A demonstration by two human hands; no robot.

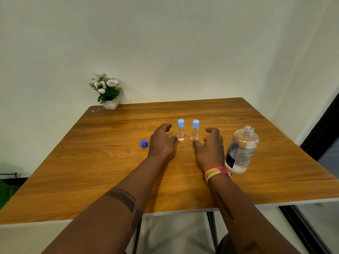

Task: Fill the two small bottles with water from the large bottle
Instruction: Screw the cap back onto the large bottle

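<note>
Two small clear bottles with light blue caps stand upright side by side mid-table: the left small bottle [181, 130] and the right small bottle [195, 130]. My left hand [161, 142] rests just left of the left one, fingers spread, thumb tip near its base. My right hand [211, 145] lies just right of the right one, fingers apart, thumb tip near its base. Neither hand holds anything. The large clear bottle [242, 151] stands uncapped to the right of my right hand, holding clear liquid. Its dark blue cap [144, 143] lies on the table left of my left hand.
A white pot of white flowers [108, 92] stands at the wooden table's [91, 171] far left corner against the wall. A small clear scrap [95, 110] lies beside it. A dark frame with glass runs along the right side.
</note>
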